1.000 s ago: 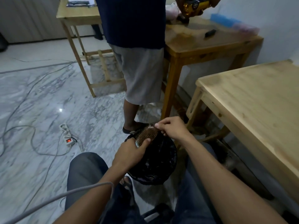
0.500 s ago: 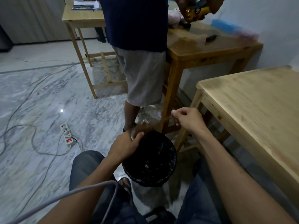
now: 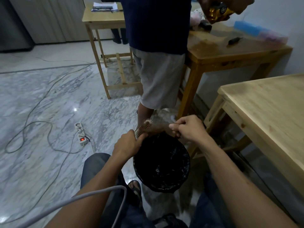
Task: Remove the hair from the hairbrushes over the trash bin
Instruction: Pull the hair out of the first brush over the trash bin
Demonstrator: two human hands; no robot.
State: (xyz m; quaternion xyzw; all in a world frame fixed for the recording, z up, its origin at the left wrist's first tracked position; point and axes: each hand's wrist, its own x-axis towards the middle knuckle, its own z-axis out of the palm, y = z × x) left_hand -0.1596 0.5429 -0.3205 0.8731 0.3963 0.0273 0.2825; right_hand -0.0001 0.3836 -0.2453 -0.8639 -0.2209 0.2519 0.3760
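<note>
a pale wooden table [image 3: 266, 112] stands at the right. beside it the black-lined trash bin [image 3: 162, 163] sits on the floor. above its far rim the left hand [image 3: 127, 144] grips the hairbrush [image 3: 144, 128], and the right hand [image 3: 189, 128] pinches brown hair [image 3: 160, 127] stretched from its bristles.

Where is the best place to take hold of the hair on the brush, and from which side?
Pinch the loose brown hair at its free end, coming from the right. The left hand grips the hairbrush on the left, and the strands stretch rightward over the trash bin, where the right hand pinches them.
</note>
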